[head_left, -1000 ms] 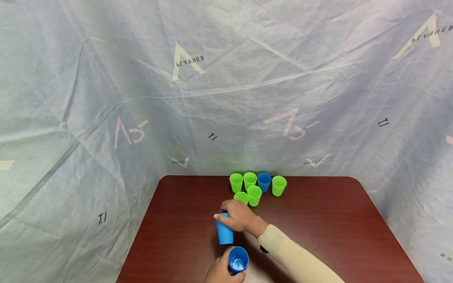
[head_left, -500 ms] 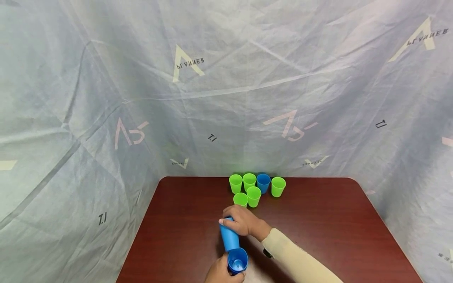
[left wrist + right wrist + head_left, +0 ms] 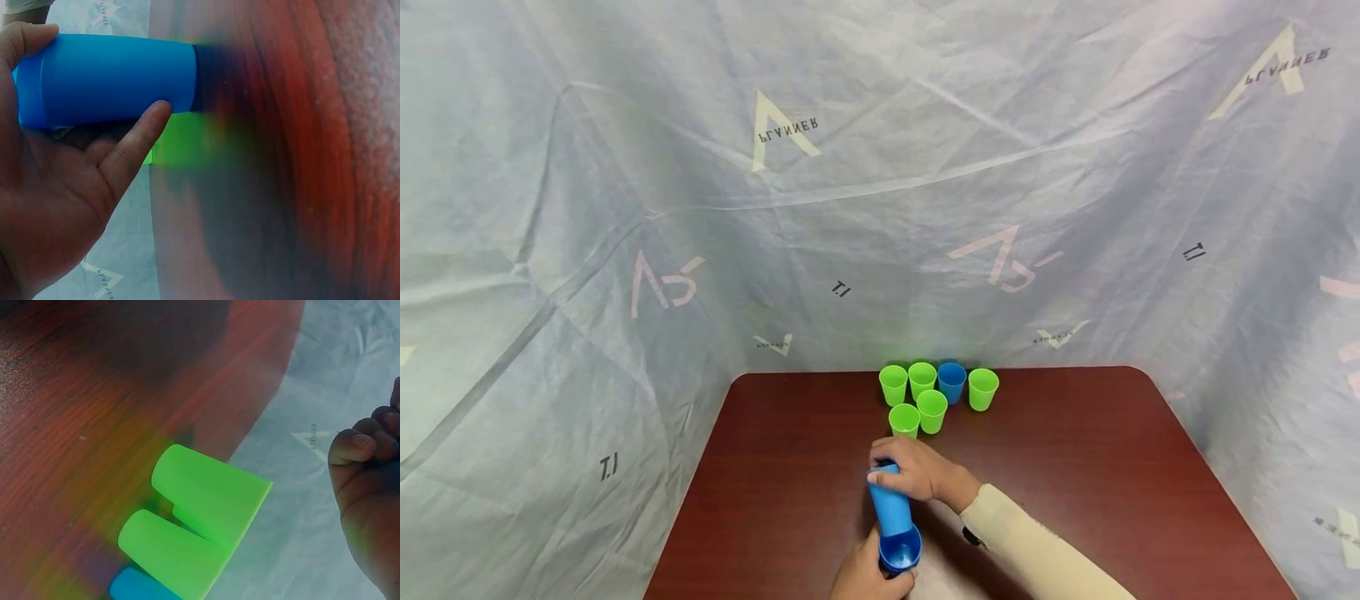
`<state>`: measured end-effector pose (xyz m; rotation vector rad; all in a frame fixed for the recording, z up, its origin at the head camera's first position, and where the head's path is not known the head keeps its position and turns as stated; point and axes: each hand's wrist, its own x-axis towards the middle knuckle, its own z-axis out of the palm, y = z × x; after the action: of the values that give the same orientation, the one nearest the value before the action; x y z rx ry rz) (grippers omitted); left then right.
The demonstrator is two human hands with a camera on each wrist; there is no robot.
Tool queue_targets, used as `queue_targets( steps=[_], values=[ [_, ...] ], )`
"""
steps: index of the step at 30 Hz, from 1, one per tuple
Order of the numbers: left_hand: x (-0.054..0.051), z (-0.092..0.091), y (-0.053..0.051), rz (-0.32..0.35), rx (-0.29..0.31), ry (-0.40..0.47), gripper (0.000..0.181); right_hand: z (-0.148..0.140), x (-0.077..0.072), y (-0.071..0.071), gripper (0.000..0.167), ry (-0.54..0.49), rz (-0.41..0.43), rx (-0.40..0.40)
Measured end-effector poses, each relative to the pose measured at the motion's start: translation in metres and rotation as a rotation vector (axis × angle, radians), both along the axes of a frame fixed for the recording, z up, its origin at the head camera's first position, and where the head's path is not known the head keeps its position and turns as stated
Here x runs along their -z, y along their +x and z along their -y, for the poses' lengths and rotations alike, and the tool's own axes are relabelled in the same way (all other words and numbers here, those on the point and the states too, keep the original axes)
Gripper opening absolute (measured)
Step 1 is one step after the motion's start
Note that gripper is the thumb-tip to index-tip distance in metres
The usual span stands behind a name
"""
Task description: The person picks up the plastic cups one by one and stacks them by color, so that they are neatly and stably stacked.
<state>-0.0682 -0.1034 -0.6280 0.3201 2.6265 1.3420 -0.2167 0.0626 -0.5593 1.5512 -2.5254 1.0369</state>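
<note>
Near the table's front edge, my left hand (image 3: 867,572) grips a dark blue cup (image 3: 899,551), its mouth facing up. In the left wrist view that hand (image 3: 69,194) has thumb and fingers around the blue cup (image 3: 119,78). My right hand (image 3: 917,472) holds a lighter blue cup (image 3: 891,508) by its upper end, tilted, its lower end at the mouth of the dark blue cup. Whether that end is inside cannot be told exactly. The right wrist view shows the curled fingers of my right hand (image 3: 369,481) at its edge.
Several green cups (image 3: 932,412) and one blue cup (image 3: 952,382) stand upright at the back of the brown table (image 3: 1075,467), just beyond my right hand. A grey printed sheet (image 3: 880,167) hangs behind and beside the table.
My right hand has come down and slightly toward the right with the lighter blue cup, whose lower end now overlaps the dark blue cup's mouth. My left hand has barely moved.
</note>
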Motion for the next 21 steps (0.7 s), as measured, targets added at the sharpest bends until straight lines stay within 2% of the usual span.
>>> queue_targets(
  steps=[9,15,21],
  values=[
    [0.002,0.001,0.001,0.021,0.002,-0.02,0.069,-0.005,-0.006,0.009,0.031,-0.004,0.022,-0.01],
    [0.003,0.0,0.002,0.006,-0.008,-0.027,0.07,-0.008,-0.011,0.017,0.033,0.003,0.028,0.01],
    [0.004,0.0,0.001,-0.02,0.007,-0.031,0.072,-0.01,-0.015,0.027,0.035,0.012,0.037,0.025]
  ],
)
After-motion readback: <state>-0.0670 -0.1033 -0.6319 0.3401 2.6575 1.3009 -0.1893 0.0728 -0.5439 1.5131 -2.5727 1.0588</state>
